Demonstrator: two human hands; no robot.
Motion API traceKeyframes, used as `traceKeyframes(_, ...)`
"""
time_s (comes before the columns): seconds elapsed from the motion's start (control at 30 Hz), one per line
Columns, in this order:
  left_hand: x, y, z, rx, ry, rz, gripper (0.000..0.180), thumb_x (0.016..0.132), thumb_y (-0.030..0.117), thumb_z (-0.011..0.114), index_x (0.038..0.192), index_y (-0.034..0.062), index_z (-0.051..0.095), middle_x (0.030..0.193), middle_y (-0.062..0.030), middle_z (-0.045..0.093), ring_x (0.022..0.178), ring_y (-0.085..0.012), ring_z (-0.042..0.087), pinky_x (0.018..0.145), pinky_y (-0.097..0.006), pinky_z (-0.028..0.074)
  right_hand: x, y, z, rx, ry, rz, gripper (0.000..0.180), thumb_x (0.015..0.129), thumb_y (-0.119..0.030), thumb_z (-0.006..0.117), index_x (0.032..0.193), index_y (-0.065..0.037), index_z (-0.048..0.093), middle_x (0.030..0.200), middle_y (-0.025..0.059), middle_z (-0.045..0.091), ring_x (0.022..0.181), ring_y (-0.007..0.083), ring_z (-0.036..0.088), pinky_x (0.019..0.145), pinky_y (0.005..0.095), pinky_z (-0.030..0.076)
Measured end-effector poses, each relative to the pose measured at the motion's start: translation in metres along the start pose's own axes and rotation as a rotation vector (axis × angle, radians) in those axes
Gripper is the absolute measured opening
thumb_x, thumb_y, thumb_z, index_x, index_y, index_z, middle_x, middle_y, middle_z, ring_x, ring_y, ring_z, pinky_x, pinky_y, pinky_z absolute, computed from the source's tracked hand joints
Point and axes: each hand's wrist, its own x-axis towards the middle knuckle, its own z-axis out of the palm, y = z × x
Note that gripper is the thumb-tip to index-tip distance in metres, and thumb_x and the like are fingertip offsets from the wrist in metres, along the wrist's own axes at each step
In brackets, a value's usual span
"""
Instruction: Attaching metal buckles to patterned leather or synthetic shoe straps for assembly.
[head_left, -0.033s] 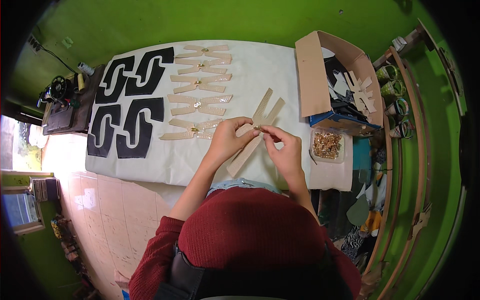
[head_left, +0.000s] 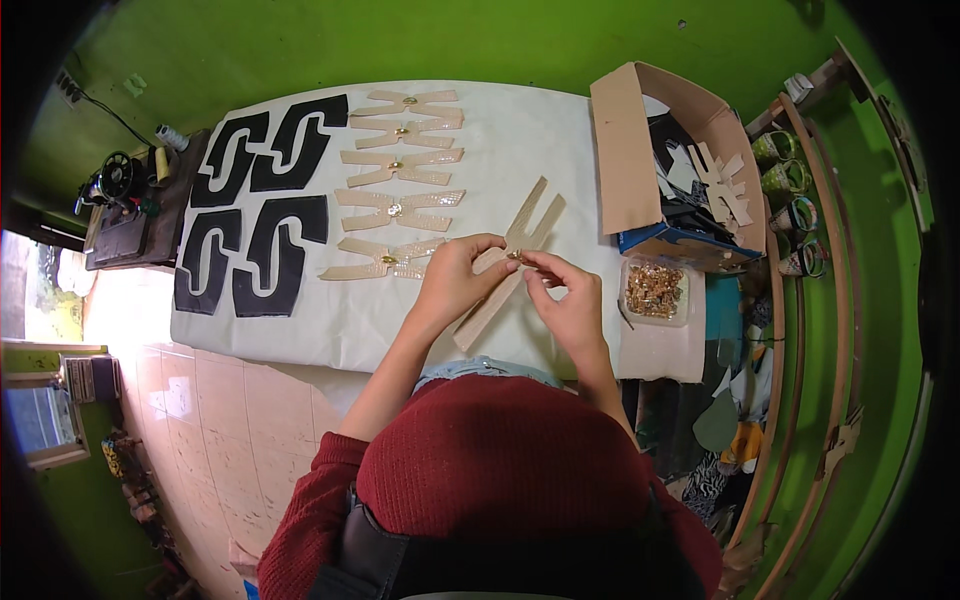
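Fitting a gold clasp to the sixth strap

Pinching one tan forked strap piece [head_left: 508, 262] at mid-length above the white paper sheet [head_left: 520, 130]: left hand [head_left: 455, 280] clamped on its lower half, right hand [head_left: 570, 300] with fingertips closed on a small gold fitting at the strap. Judging by five finished tan straps [head_left: 400, 175] laid in a column, well underway; black cut-outs [head_left: 255, 205] untouched. Clear tub of gold fittings [head_left: 655, 290] just right of the right hand; open brown carton [head_left: 640, 150] with blue base behind.

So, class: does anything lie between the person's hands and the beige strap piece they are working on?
No. Both the left hand and right hand already grip the beige strap piece; nothing visible lies between.
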Motion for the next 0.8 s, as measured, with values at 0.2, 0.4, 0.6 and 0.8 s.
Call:
traceKeyframes(0.2,-0.002,0.008,0.001,0.174,0.003,0.079,0.033,0.075,0.024,0.071,0.097,-0.0001,0.066,0.085,-0.0196,0.066,0.076,-0.0332,0.064,0.067,-0.035,0.049,0.003,-0.007,-0.004,0.093,-0.010,0.160,0.013,0.080,-0.006,0.067,0.092,0.001,0.066,0.082,0.0077,0.070,0.070,0.0101,0.065,0.064,0.0225,0.049)
traceKeyframes(0.4,-0.006,0.011,0.000,0.024,-0.025,0.196,0.032,0.075,0.020,0.069,0.098,-0.0014,0.064,0.084,-0.0196,0.066,0.075,-0.0268,0.066,0.067,-0.033,0.049,-0.008,0.014,-0.003,0.435,0.055,0.136,0.012,0.082,0.001,0.065,0.092,0.000,0.058,0.087,0.0062,0.064,0.078,0.0091,0.060,0.070,0.0202,0.046)
traceKeyframes(0.6,-0.012,0.019,-0.001,-0.063,0.060,0.233,0.031,0.075,0.018,0.069,0.099,-0.0007,0.064,0.078,-0.0173,0.065,0.062,-0.0214,0.063,0.060,-0.029,0.047,-0.007,0.006,-0.002,0.740,0.064,0.044,0.008,0.082,0.003,0.064,0.089,0.001,0.059,0.092,0.0100,0.065,0.084,0.0105,0.060,0.076,0.0218,0.048)
traceKeyframes(0.8,-0.017,0.024,-0.004,0.038,0.076,0.221,0.028,0.075,0.017,0.070,0.098,0.0019,0.065,0.066,-0.0170,0.060,0.048,-0.0200,0.054,0.050,-0.030,0.043,-0.009,0.005,-0.005,0.709,0.022,0.054,0.012,0.082,0.006,0.063,0.092,0.005,0.059,0.092,0.0113,0.065,0.084,0.0120,0.061,0.079,0.0229,0.049)
